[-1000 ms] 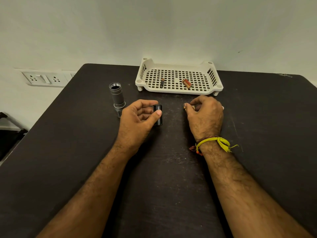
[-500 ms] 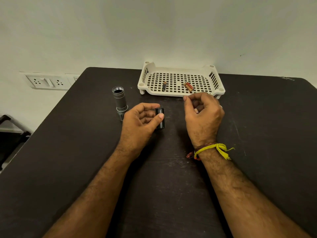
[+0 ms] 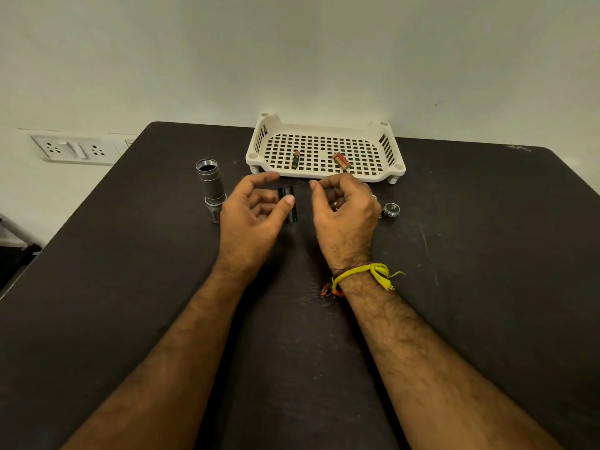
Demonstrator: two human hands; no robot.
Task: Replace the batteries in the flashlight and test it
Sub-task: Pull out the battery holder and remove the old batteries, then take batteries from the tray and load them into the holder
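Note:
The grey flashlight body (image 3: 210,185) stands head down on the black table (image 3: 470,254), its open threaded end up, just left of my left hand (image 3: 251,222). That hand pinches a black battery holder (image 3: 287,193) between thumb and fingers. My right hand (image 3: 344,219) is curled a little to the holder's right, its fingertips close to the holder, with a small gold-tinted battery (image 3: 335,205) half hidden in the palm. The round metal tail cap (image 3: 391,210) lies on the table right of that hand.
A white perforated tray (image 3: 394,167) sits at the table's far edge against the wall. It holds a dark battery (image 3: 295,159) and two copper-coloured ones (image 3: 341,161). Wall sockets (image 3: 73,149) are off to the left.
My right hand has lifted off the table and come left toward the holder, uncovering the tail cap. My left hand keeps its hold on the battery holder.

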